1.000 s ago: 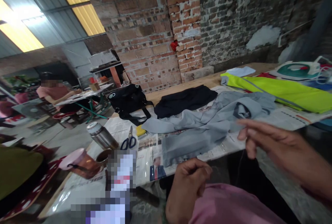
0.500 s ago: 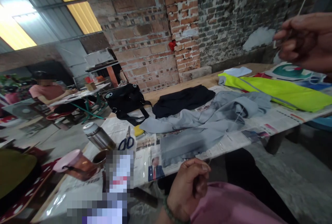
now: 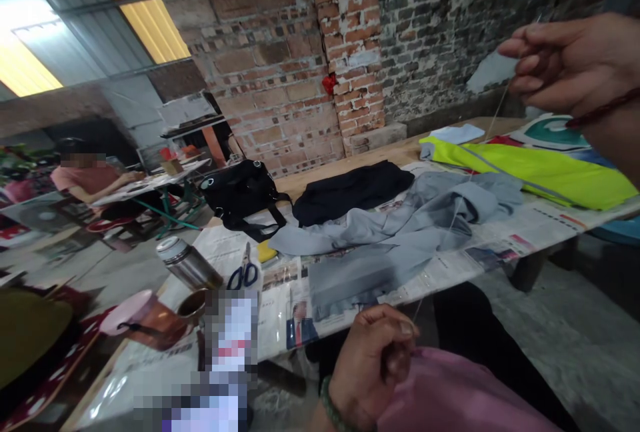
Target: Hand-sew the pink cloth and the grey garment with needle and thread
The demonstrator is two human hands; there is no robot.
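Note:
My right hand [image 3: 563, 65] is raised at the upper right with its fingers pinched together. From its fingertips a thin thread [image 3: 495, 115] stretches down and left across the table. The thread's lower end reaches my left hand [image 3: 373, 352], which is closed on it near the table's front edge. Something thin and faint sticks up above the right fingers; I cannot tell if it is a needle. Grey cloth [image 3: 345, 232] lies crumpled on the newspaper between the two hands, touched by neither. Behind it is a folded black cloth [image 3: 355, 192].
Scissors [image 3: 243, 275], a steel flask [image 3: 187, 264] and a pink-lidded pot [image 3: 150, 322] stand at the left. A black bag [image 3: 245, 195] lies at the back. A yellow vest [image 3: 540, 169] and an iron [image 3: 555, 133] are at the right. A seated person [image 3: 93, 182] works farther off.
My right hand has moved a little left, its wrist now showing. The thread between the hands is now visible and drawn out. My left hand has shifted slightly right.

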